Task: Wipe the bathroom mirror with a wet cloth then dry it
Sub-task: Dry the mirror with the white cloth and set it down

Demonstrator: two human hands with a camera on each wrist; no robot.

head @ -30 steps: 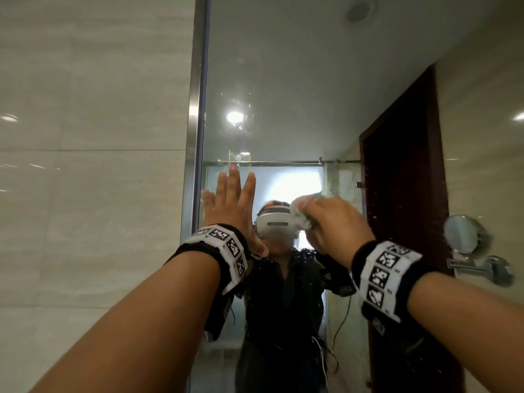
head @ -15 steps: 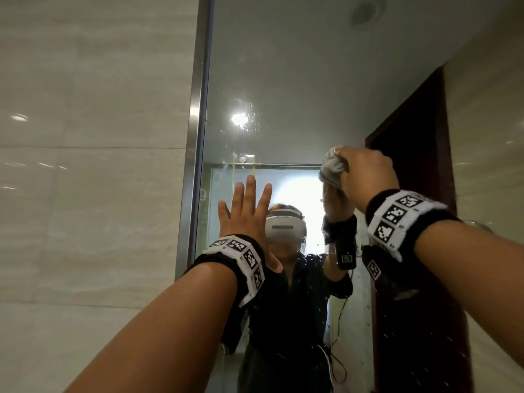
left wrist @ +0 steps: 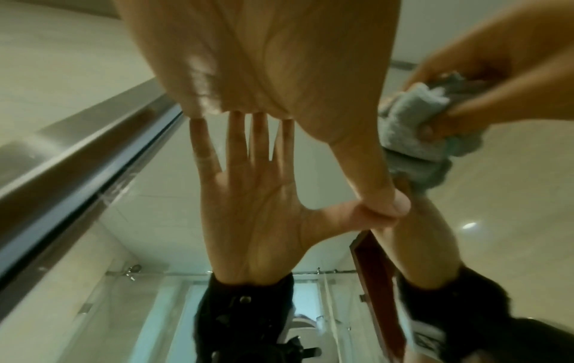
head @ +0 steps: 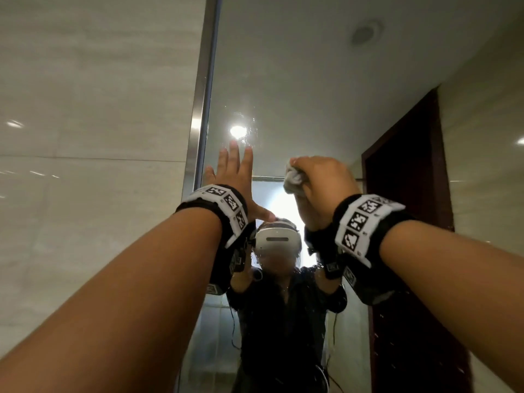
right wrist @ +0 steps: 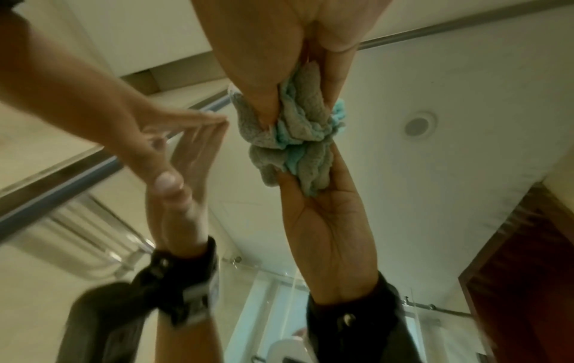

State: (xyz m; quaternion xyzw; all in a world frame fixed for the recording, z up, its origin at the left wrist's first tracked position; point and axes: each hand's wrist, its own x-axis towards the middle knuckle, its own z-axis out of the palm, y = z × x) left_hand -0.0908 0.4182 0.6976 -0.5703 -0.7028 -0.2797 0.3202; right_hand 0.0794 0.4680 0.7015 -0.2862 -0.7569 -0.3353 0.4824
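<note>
Left hand [head: 232, 177] is lying flat on the mirror [head: 297, 89] near its left edge, fingers straight. Right hand [head: 323, 182] is gripping a bunched cloth [head: 293, 180] tight — pressing it against the glass just beside the left hand.

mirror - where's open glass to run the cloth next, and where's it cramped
Open glass lies above both hands, up the mirror, and to the right toward the reflected door. It is cramped between the left hand, fingers spread near the metal frame, and the right hand gripping the cloth.
</note>
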